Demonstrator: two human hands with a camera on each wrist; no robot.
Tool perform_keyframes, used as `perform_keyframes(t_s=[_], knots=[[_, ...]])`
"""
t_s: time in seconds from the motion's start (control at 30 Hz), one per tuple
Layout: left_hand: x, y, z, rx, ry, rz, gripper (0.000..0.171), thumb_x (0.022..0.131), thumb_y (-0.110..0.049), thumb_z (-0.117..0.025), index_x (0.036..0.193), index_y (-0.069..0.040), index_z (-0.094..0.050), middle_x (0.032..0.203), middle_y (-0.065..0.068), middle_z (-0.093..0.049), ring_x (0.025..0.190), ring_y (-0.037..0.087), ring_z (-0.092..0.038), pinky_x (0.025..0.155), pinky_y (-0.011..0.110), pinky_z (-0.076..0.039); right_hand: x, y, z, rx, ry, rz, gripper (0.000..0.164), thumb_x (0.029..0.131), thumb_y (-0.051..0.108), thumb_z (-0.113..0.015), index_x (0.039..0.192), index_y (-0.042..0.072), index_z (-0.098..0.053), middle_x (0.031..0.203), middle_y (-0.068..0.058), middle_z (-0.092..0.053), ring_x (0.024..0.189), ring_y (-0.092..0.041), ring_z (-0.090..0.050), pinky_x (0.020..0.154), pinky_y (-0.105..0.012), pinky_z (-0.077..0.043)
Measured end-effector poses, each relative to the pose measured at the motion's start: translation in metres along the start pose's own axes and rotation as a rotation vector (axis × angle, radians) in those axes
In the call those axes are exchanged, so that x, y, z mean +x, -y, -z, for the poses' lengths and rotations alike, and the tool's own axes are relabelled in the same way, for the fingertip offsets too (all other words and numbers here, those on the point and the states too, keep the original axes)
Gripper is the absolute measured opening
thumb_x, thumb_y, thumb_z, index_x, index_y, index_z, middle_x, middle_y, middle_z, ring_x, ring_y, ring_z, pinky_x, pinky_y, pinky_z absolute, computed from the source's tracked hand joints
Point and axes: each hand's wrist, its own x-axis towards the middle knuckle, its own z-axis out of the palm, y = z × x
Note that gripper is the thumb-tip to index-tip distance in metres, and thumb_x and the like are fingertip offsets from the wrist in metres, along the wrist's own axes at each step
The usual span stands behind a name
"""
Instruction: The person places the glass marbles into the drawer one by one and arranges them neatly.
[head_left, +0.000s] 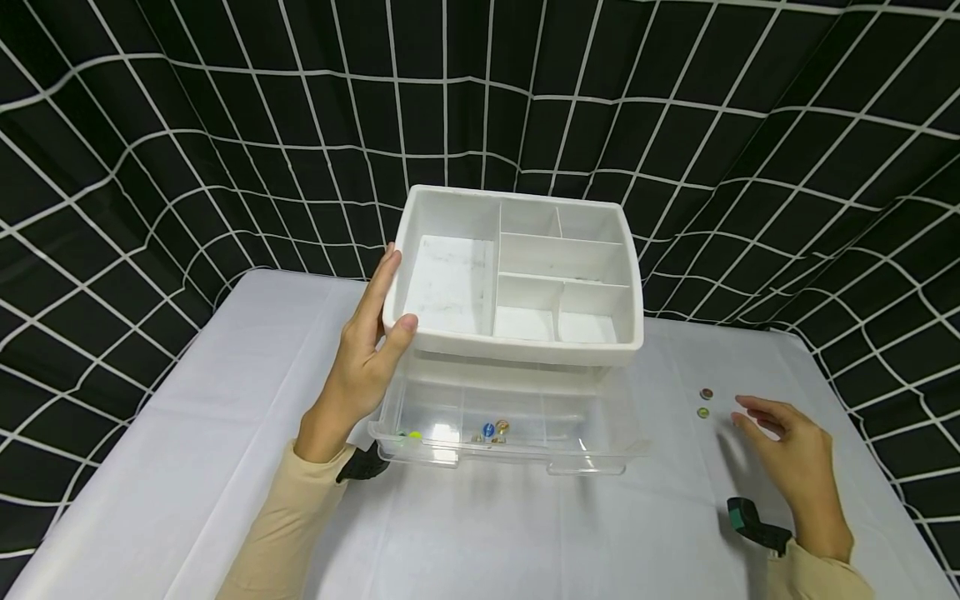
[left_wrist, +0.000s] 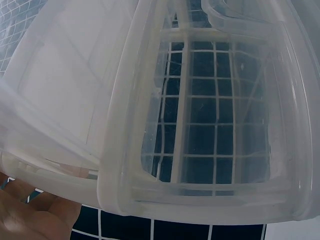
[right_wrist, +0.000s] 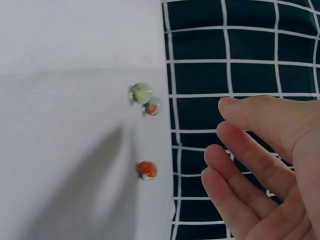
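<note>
My left hand (head_left: 360, 358) holds the left front corner of a white compartment organizer box (head_left: 517, 350), thumb at the front rim, fingers along the side. Below its top tray, a clear plastic drawer (head_left: 510, 458) stands pulled out, with a blue marble (head_left: 488, 430), an amber marble (head_left: 502, 426) and a yellow-green marble (head_left: 415, 435) among several inside. At the right, my right hand (head_left: 787, 454) hovers with loosely bent, separated fingers, holding nothing. Beside it on the cloth lie a green marble (right_wrist: 142, 93), a clear-and-orange marble (right_wrist: 153, 106) and a red-orange marble (right_wrist: 146, 170).
A white cloth (head_left: 480, 533) covers the table. Black curtains with a white grid (head_left: 480, 100) hang behind and along both sides. The box's top tray has one large compartment (head_left: 450, 283) at left and several smaller ones at right.
</note>
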Motion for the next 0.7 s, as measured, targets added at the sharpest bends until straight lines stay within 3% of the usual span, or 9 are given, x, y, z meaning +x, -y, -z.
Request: perform_keyframes(t_s=[0.07, 0.13, 0.2, 0.3, 0.7], knots=[[0.000, 0.000, 0.000, 0.000, 0.000, 0.000, 0.066, 0.098, -0.005, -0.047, 0.159, -0.009, -0.020, 0.167, 0.003, -0.015, 0.155, 0.017, -0.013, 0.124, 0.025, -0.018, -0.001, -0.003, -0.002, -0.013, -0.004, -0.011, 0.025, 0.086, 0.009, -0.075, 0.109, -0.001, -0.074, 0.094, 0.046, -0.038, 0.083, 0.032, -0.038, 0.072, 0.007, -0.033], [0.000, 0.000, 0.000, -0.002, 0.001, -0.001, 0.066, 0.098, -0.005, -0.047, 0.159, -0.009, -0.020, 0.167, 0.003, -0.015, 0.155, 0.017, -0.013, 0.124, 0.025, -0.018, -0.001, -0.006, -0.004, -0.029, -0.005, -0.016, 0.026, 0.086, 0.008, -0.075, 0.110, -0.001, -0.074, 0.096, 0.034, -0.054, 0.082, 0.033, -0.037, 0.072, 0.007, -0.033], [0.000, 0.000, 0.000, -0.004, 0.001, -0.003, 0.066, 0.098, -0.004, -0.047, 0.159, -0.008, -0.020, 0.167, 0.003, -0.015, 0.155, 0.017, -0.013, 0.125, 0.026, -0.017, -0.002, -0.009, -0.005, -0.038, -0.002, -0.020, 0.026, 0.085, 0.006, -0.074, 0.110, -0.003, -0.073, 0.100, 0.010, -0.068, 0.082, 0.034, -0.034, 0.072, 0.008, -0.032], [0.000, 0.001, 0.000, -0.006, 0.000, -0.004, 0.066, 0.098, -0.004, -0.047, 0.159, -0.008, -0.020, 0.167, 0.004, -0.015, 0.155, 0.017, -0.013, 0.125, 0.026, -0.017, -0.003, -0.012, -0.005, -0.053, 0.019, -0.036, 0.027, 0.086, 0.006, -0.073, 0.111, -0.004, -0.072, 0.110, -0.025, -0.068, 0.082, 0.034, -0.031, 0.070, 0.008, -0.031], [0.000, 0.000, 0.000, -0.012, -0.002, -0.011, 0.066, 0.098, -0.003, -0.047, 0.158, -0.007, -0.020, 0.167, 0.007, -0.015, 0.155, 0.018, -0.014, 0.125, 0.025, -0.017, -0.006, -0.022, -0.010, -0.073, 0.042, -0.026, 0.028, 0.084, 0.004, -0.075, 0.111, -0.004, -0.072, 0.112, -0.030, -0.067, 0.081, 0.036, -0.027, 0.068, 0.005, -0.029]])
